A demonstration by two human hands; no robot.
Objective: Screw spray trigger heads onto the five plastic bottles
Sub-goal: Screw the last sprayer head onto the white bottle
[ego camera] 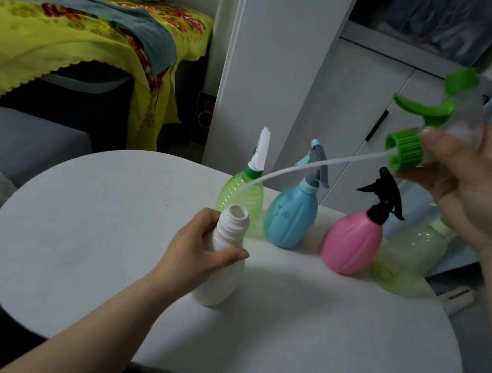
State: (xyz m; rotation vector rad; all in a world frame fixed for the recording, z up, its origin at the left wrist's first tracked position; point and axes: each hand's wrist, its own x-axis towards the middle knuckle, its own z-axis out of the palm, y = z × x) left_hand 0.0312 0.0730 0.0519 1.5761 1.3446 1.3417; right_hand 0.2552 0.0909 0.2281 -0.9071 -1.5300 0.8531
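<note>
Green bottle (240, 198), blue bottle (291, 218) and pink bottle (351, 245) at the back of the bench (106, 230) already wear heads; the pale bottle (411, 257) has its top hidden. The left hand (197, 252) clamps its fingers (226, 252) round the open white bottle (219, 277) on the bench. The right hand (483, 194) pinches the green trigger head (408, 149) above, its tube (320, 165) not yet inserted.

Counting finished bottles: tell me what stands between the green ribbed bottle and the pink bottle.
The blue bottle, its trigger head already on, stands between them on the white table; the head view shows it.
</note>
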